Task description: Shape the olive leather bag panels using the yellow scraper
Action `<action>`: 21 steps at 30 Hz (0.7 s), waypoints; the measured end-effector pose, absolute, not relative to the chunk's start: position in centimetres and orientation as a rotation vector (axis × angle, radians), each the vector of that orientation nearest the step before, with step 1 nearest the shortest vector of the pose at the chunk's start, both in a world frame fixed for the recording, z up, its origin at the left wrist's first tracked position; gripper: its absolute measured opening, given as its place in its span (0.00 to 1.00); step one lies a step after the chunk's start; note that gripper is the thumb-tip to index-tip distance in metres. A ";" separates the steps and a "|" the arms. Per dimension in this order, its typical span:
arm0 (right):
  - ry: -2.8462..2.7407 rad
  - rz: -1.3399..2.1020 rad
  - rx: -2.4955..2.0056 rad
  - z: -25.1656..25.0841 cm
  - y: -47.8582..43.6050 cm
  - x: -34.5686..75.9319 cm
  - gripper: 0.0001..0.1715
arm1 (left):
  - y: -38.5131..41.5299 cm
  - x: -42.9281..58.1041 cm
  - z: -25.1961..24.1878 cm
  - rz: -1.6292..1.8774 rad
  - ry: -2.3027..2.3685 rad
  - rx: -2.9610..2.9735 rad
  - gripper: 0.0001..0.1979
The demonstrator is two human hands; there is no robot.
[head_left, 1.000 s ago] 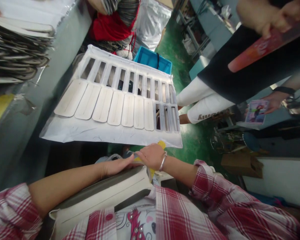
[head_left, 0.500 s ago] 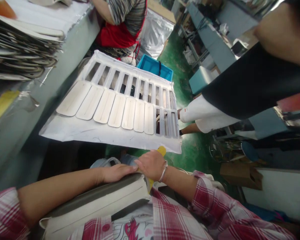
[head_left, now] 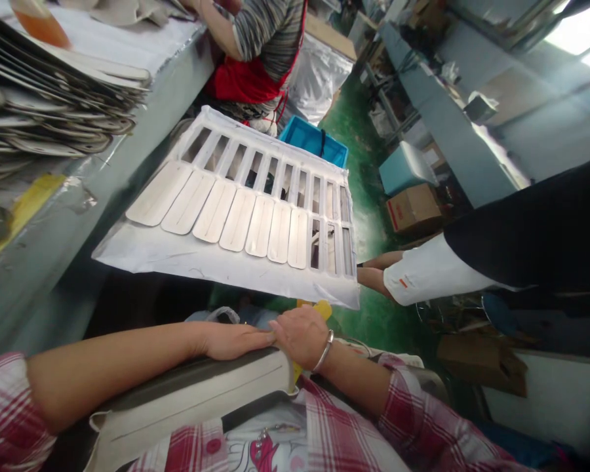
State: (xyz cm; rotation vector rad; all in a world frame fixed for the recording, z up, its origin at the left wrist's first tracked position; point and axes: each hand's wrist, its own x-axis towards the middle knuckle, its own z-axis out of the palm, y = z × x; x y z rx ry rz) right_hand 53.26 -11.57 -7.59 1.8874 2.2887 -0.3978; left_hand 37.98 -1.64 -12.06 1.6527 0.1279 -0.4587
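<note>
Across my lap lies a cream panel (head_left: 196, 400) with a long line along its middle and a dark edge behind it. My left hand (head_left: 236, 339) rests palm down along that far dark edge, fingers stretched to the right. My right hand (head_left: 302, 335), with a bangle at the wrist, curls over the panel's right end, its fingertips touching my left fingers. A yellow object (head_left: 323, 309) sticks out beyond and below the right hand, which is closed around it; its kind is hidden. Ahead, a white slotted board (head_left: 226, 272) bears several cream rounded strips (head_left: 226, 215) in a row.
On the left bench (head_left: 174, 72) lies a stack of dark-edged flat pieces (head_left: 54, 98). A co-worker in a red apron (head_left: 246, 78) sits beyond the board, near a blue crate (head_left: 312, 141). Another person's legs (head_left: 417, 269) stand at right, by a cardboard box (head_left: 413, 206).
The view has shifted slightly, and the board appears a little lower and to the right. The person at right has moved farther right. Both my hands keep nearly the same place on the panel.
</note>
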 end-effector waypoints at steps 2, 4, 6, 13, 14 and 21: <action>2.265 -0.424 1.924 -7.7 -11.6 53.1 0.25 | -1.5 37.9 -11.9 -0.442 0.101 1.676 0.32; 2.239 -0.446 1.964 -7.7 -11.7 53.0 0.24 | -1.4 38.0 -11.8 -0.429 0.087 1.705 0.32; 2.205 -0.442 2.002 -7.8 -11.9 52.9 0.24 | -1.4 38.0 -11.6 -0.415 0.090 1.735 0.32; 2.130 -0.547 2.162 -7.9 -11.8 52.5 0.22 | -1.7 37.9 -9.0 -0.403 0.275 1.966 0.32; 2.105 -0.644 2.211 -7.8 -11.6 52.9 0.19 | -1.7 37.9 -8.5 -0.431 0.314 1.997 0.33; 1.675 -0.885 2.807 -6.9 -15.0 60.1 0.21 | -1.9 38.9 -7.3 -0.607 0.418 1.974 0.38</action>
